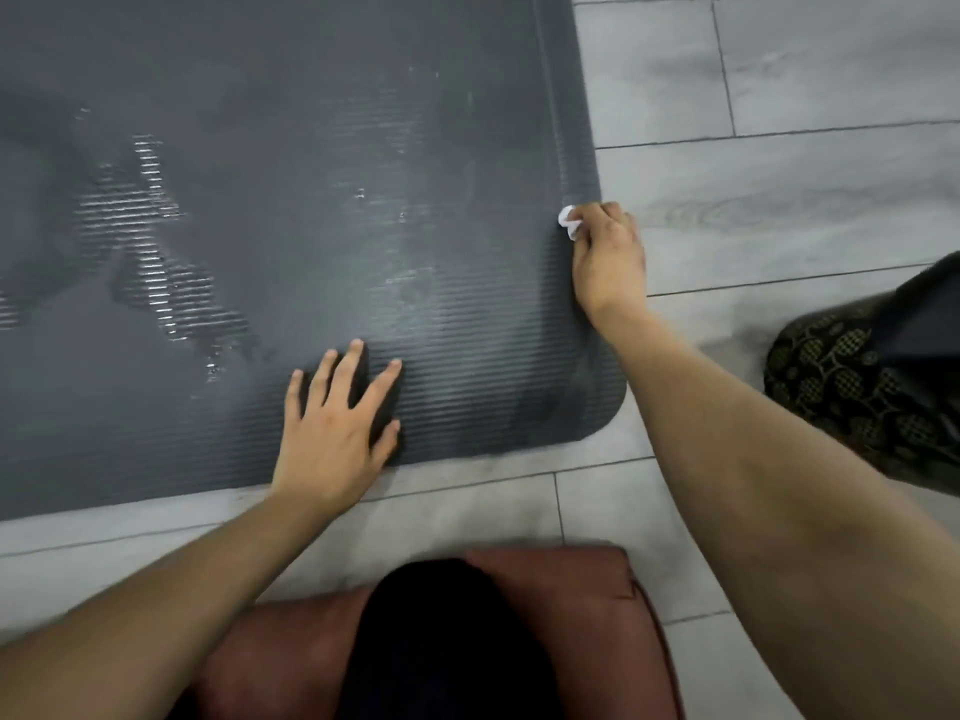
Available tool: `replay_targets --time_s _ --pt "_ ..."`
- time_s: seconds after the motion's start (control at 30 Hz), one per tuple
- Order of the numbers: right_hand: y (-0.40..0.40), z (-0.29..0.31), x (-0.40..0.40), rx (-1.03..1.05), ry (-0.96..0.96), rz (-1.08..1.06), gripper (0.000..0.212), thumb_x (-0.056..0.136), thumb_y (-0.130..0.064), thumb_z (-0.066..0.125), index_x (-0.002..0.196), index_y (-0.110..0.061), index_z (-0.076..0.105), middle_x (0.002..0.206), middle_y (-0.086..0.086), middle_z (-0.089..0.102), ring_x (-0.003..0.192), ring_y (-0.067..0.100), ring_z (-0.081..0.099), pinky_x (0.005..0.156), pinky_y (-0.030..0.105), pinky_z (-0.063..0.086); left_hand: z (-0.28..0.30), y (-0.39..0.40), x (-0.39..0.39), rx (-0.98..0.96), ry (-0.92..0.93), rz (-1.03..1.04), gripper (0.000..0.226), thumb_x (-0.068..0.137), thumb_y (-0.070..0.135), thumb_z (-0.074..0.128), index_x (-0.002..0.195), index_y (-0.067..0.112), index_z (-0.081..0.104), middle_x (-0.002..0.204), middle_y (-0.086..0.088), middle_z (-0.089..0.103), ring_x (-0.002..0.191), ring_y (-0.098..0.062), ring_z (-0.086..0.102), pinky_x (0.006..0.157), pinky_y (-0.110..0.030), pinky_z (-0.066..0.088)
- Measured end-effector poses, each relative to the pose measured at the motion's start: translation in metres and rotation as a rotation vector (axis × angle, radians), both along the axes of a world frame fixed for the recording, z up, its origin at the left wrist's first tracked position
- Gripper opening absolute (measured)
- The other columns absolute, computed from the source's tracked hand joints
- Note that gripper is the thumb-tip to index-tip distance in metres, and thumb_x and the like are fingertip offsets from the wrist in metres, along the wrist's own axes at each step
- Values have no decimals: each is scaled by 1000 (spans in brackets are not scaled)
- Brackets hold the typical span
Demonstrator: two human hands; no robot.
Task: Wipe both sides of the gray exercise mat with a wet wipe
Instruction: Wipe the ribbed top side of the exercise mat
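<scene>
The gray ribbed exercise mat [291, 148] lies flat on the floor and fills the upper left of the view, with wet shiny streaks on its left half. My right hand [608, 257] grips a crumpled white wet wipe [567, 219] at the mat's right edge; only a small part of the wipe shows past the fingers. My left hand [337, 423] rests flat with fingers spread on the mat near its front edge.
Light gray wood-look floor tiles [779, 200] surround the mat on the right and front. A dark patterned cloth [862, 376] lies at the right edge. A reddish-brown cushion [571, 589] sits at the bottom centre, under my dark-clothed knee.
</scene>
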State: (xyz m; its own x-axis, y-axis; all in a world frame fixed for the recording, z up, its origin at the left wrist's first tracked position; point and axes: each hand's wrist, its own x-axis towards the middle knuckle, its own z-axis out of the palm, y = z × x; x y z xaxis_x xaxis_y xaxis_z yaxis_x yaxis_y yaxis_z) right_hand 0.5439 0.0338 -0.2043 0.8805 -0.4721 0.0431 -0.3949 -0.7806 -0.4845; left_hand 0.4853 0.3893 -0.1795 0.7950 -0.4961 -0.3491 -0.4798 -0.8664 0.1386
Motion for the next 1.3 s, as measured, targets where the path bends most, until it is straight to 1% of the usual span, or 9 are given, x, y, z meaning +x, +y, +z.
replay_targets --time_s 0.07,0.13,0.23,0.37,0.53,0.67,0.93,1.17,1.3 --pt "18 1 -32 20 1 -8 27 89 -5 47 101 -22 66 100 3 61 94 28 54 81 35 44 0 19 -19 52 57 49 69 96 37 62 158 34 32 167 -12 24 151 -39 27 117 -64 26" --pt "39 1 -72 47 -1 -18 25 91 -5 49 100 -22 65 100 1 61 94 26 54 82 28 43 -2 29 -25 59 115 50 78 98 38 60 162 41 15 171 -7 11 154 -37 19 120 -63 24" --pt "72 3 -120 65 15 -38 26 89 -6 50 103 -23 65 101 -1 60 91 25 55 82 39 49 -3 26 -17 96 211 39 78 106 43 45 153 51 -18 169 4 -23 158 -29 -8 125 -58 9" --pt "125 10 -164 115 43 -18 26 87 -3 57 102 -22 64 95 -2 58 85 23 51 76 43 49 8 16 -8 165 327 56 78 108 39 42 154 52 -21 163 6 -36 156 -28 -19 126 -57 2" --pt "157 11 -174 166 77 -94 24 89 -6 58 104 -24 65 98 -6 54 87 21 57 72 33 49 15 24 -2 150 312 1 80 108 33 45 156 48 -17 166 4 -30 157 -28 -13 126 -55 8" --pt "173 13 -162 149 65 -131 19 93 -11 55 103 -24 65 96 -7 52 86 20 56 72 25 39 15 26 -12 127 154 33 74 106 40 47 161 38 -2 171 -2 -10 157 -30 3 125 -51 16" --pt "290 8 -70 49 57 336 18 84 -3 61 94 -17 65 88 5 56 81 28 54 67 39 48 10 130 12 62 20 144 65 102 43 48 160 30 21 169 -8 13 154 -33 17 121 -53 23" --pt "298 -8 -15 -104 -43 439 16 84 0 64 94 -13 65 87 6 57 77 30 51 68 41 47 5 188 57 -16 -45 160 59 102 38 47 158 26 30 167 -9 23 154 -32 21 124 -53 21" --pt "294 -9 41 -99 -105 388 19 86 2 62 94 -14 66 87 4 57 79 28 51 72 37 43 -6 191 98 -74 -101 145 57 98 35 51 153 24 39 162 -9 33 151 -33 29 123 -53 24"
